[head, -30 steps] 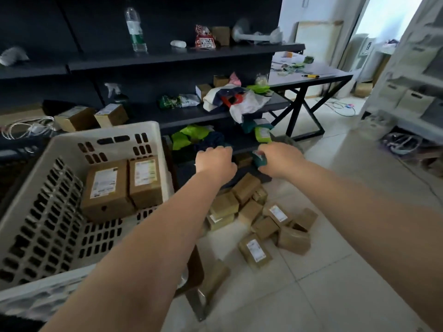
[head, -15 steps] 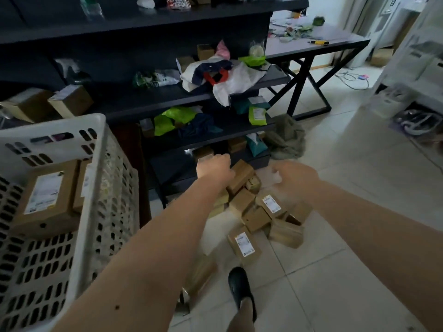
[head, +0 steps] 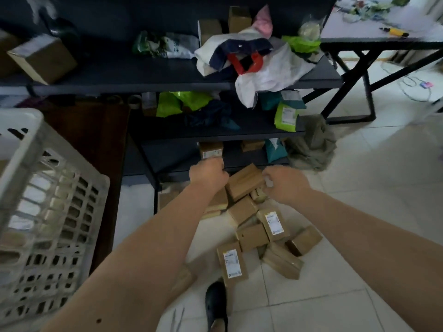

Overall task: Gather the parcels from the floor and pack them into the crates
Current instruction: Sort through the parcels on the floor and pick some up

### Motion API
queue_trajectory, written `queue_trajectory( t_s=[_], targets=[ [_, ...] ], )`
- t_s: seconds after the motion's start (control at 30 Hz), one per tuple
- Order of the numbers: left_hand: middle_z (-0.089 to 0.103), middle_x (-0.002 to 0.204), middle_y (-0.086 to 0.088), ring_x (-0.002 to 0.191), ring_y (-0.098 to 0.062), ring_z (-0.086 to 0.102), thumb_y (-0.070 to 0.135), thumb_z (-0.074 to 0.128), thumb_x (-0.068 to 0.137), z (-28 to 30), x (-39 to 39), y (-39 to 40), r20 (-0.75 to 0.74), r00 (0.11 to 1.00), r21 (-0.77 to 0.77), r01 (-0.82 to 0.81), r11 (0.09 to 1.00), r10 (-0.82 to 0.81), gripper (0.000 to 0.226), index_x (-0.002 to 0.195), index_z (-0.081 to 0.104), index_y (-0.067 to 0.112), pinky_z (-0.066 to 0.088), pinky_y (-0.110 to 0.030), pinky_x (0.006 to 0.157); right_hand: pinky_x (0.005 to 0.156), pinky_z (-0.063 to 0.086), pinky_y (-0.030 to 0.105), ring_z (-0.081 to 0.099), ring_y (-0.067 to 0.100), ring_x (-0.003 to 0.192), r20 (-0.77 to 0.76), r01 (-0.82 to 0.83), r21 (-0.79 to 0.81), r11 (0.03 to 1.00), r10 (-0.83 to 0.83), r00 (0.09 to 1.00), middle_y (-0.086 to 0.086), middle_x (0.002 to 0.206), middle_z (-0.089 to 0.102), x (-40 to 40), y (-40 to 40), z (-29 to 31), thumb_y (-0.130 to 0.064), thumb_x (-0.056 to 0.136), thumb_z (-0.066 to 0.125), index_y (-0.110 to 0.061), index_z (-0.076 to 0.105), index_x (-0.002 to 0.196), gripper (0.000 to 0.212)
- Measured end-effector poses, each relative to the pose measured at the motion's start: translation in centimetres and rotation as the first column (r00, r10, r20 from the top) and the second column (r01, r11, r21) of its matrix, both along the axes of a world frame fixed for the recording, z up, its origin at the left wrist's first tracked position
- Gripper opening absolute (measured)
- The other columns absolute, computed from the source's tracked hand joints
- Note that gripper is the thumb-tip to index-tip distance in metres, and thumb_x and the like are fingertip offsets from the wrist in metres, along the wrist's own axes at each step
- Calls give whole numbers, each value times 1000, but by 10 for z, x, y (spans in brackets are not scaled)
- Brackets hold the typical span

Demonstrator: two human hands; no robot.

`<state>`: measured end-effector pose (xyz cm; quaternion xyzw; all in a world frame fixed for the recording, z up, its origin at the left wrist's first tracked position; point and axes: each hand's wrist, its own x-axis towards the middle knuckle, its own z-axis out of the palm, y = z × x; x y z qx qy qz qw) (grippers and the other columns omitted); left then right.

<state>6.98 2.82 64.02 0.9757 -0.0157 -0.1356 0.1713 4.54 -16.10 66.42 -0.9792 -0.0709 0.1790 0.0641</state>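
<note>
Several brown cardboard parcels [head: 251,236] lie heaped on the tiled floor in front of the dark shelf unit. The topmost parcel [head: 243,182] sits tilted between my two hands. My left hand [head: 208,174] is at its upper left corner and my right hand [head: 285,184] at its right edge. Both show their backs with fingers curled away from the camera, so any grip is hidden. The white lattice crate [head: 48,188] stands at the left, blurred, with brown parcels showing through its wall.
A dark shelf unit [head: 215,136] holds bags, clothes and more boxes just behind the pile. A black-legged table [head: 364,68] stands at the right, with a grey cloth [head: 311,144] on the floor beside it. My black shoe [head: 215,305] is near the pile.
The view has tipped down and moved closer to the pile. Both hands have dropped lower and now flank the topmost parcel. The crate has slid further to the left edge.
</note>
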Motion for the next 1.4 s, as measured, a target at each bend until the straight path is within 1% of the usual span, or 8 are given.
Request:
queue_trajectory(
  t_s=[0.23,0.47,0.7,0.8,0.9,1.03,1.23,1.4],
  targets=[
    [63,102,-4,91,-24,59,27,46,87,-145,57,22,-86,987,49,-135,990,139,18,100,55,21,43,-32,70,62,42,24,55,14,83,-147,-66,112,992,82,986,-7,83,54,85,37,-155,-37,84,56,-26,53,91,13],
    [57,123,2,110,-21,56,31,53,85,-360,73,25,-323,885,-48,-368,929,334,40,124,53,21,46,-33,89,79,42,25,57,17,100,-487,314,358,879,-111,866,3,112,62,143,63,-375,-34,83,65,-12,60,111,36],
    [54,115,-7,94,-29,59,24,56,83,-529,115,30,-363,789,-128,-569,812,496,35,115,49,14,53,-44,83,82,48,33,56,25,107,-400,492,358,794,-346,849,9,124,55,175,60,-560,-33,79,68,-13,47,127,56],
    [48,130,-14,111,-35,52,30,55,84,-579,126,27,-339,779,-72,-581,811,528,52,130,40,11,48,-47,91,96,45,41,50,28,114,-332,494,327,806,-391,858,10,129,47,181,60,-615,-34,73,71,-12,38,131,70],
    [33,146,-9,129,-35,35,38,55,83,-609,130,23,-368,728,-31,-631,775,579,70,142,24,14,36,-48,102,89,47,38,52,32,111,-359,537,310,784,-427,830,12,127,48,179,62,-652,-31,72,72,-12,28,133,77],
    [43,139,-10,126,-35,40,26,56,80,-626,136,29,-443,494,-77,-852,518,748,67,138,24,13,35,-47,103,77,43,31,55,31,108,-272,592,374,714,-526,806,11,126,53,173,67,-670,-34,68,78,-11,34,130,80],
    [43,140,-12,122,-36,46,60,43,83,-626,93,49,-512,435,-103,-887,450,741,77,147,12,32,37,-47,102,75,48,33,59,29,101,-353,653,360,667,-550,757,9,115,59,134,65,-660,-40,69,76,-10,42,114,64],
    [59,98,-11,98,-30,60,80,16,78,-627,45,71,-536,328,10,-919,394,778,81,105,56,14,47,-45,92,86,44,36,53,31,115,-499,759,299,578,-583,641,10,132,52,99,73,-656,-70,72,56,-11,34,138,91]
  ],
)
